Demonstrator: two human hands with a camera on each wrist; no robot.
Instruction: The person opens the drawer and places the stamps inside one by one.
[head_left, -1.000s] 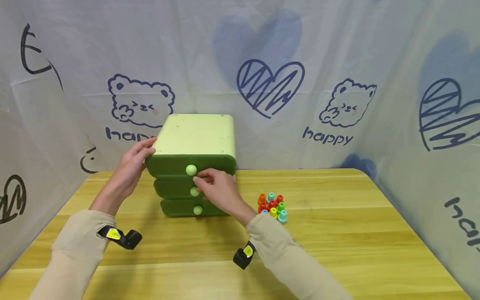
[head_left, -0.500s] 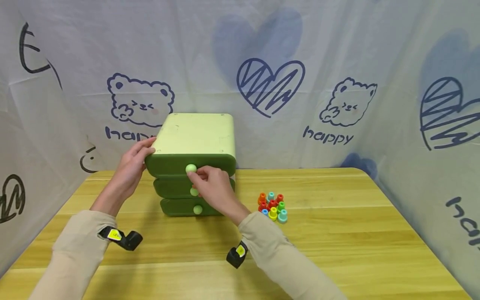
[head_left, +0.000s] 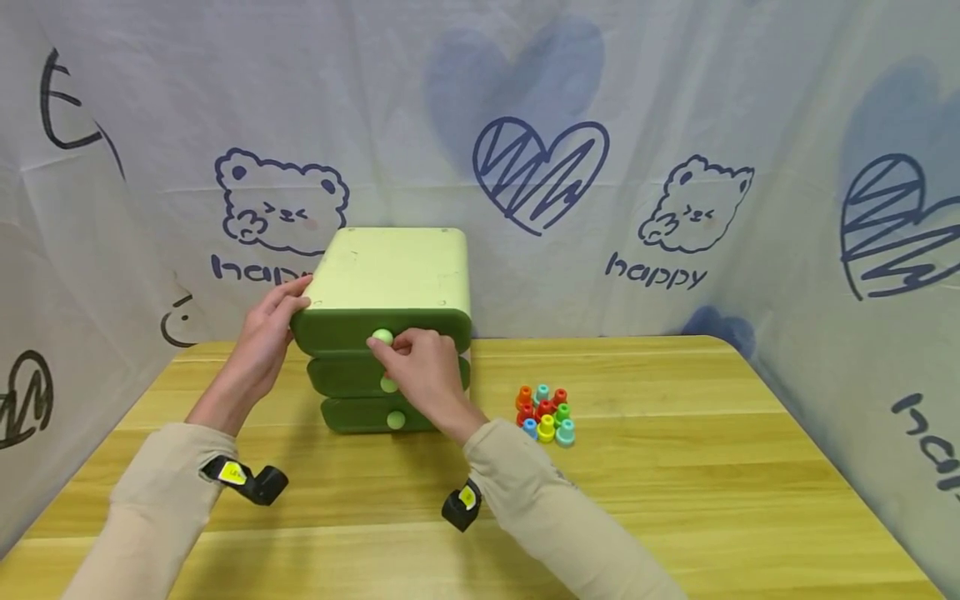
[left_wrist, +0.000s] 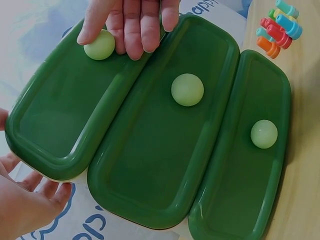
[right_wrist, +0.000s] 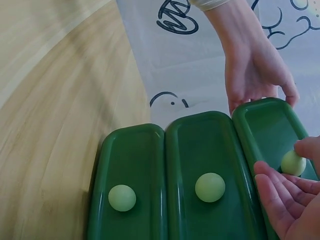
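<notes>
A small cabinet [head_left: 393,271] with a pale green top and three dark green drawers stands on the table. My right hand [head_left: 429,375] pinches the round pale knob [left_wrist: 100,46] of the top drawer [head_left: 333,332] between thumb and forefinger; its other fingers lie near the drawer front in the left wrist view. Against the cabinet's upper left side rests my left hand [head_left: 258,342], fingers fairly straight. The middle drawer's knob [left_wrist: 187,90] and the bottom drawer's knob [left_wrist: 264,134] are untouched. All three drawer fronts sit flush with the cabinet.
Several colourful pegs [head_left: 545,410] stand grouped on the wooden table [head_left: 675,483], to the right of the cabinet. A white cloth [head_left: 540,275] with blue drawings hangs behind and at both sides. Each wrist wears a small black camera.
My right hand has moved left and slightly up, from beside the top knob to a pinch on it. The left hand and the cabinet have stayed in place.
</notes>
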